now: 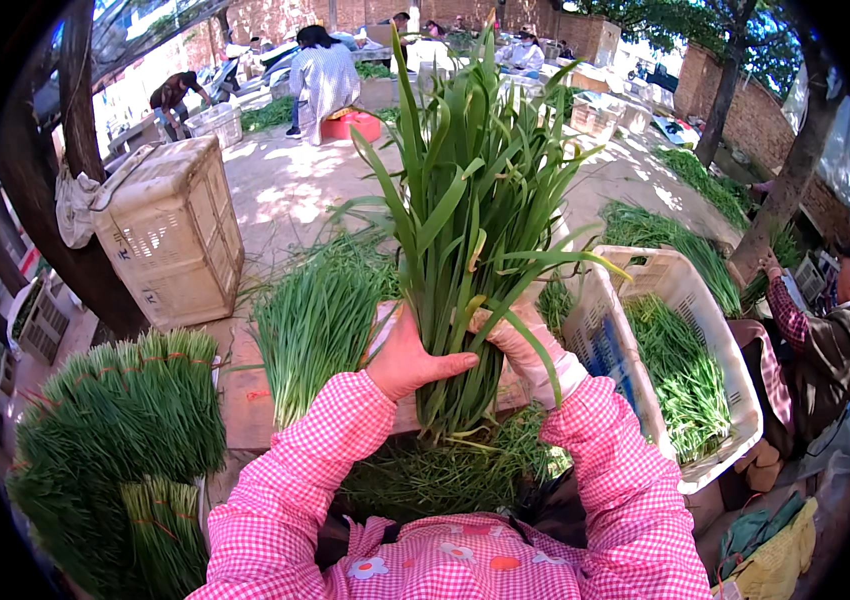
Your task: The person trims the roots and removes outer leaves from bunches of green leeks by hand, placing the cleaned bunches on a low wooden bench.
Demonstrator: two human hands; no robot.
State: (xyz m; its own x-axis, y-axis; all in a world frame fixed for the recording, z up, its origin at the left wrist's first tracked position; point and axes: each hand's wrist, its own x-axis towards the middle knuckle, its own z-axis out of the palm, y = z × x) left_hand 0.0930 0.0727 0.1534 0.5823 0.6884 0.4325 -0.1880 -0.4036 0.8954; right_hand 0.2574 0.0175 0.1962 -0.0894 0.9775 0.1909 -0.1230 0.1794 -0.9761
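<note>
Upright in front of me stands a thick bunch of chives [465, 200] with long, broad, flat green leaves; a few tips bend over and look yellowish. My left hand [407, 358] is wrapped round its lower left side, thumb lying across the front. On the other side my right hand [525, 345] grips the same bunch, with one drooping leaf crossing in front of the fingers. Part of the fingers of both hands is hidden behind leaves. Just left of the bunch, a loose pile of thinner chives [315, 315] lies on the reddish board [245, 385].
Tied bundles of chives [125, 430] are stacked at the left. A white plastic crate [730, 375] with loose greens stands right, beside a seated person [825, 345]. Cut greens [445, 475] lie below my hands. A tall crate [175, 235] stands far left; other people work behind.
</note>
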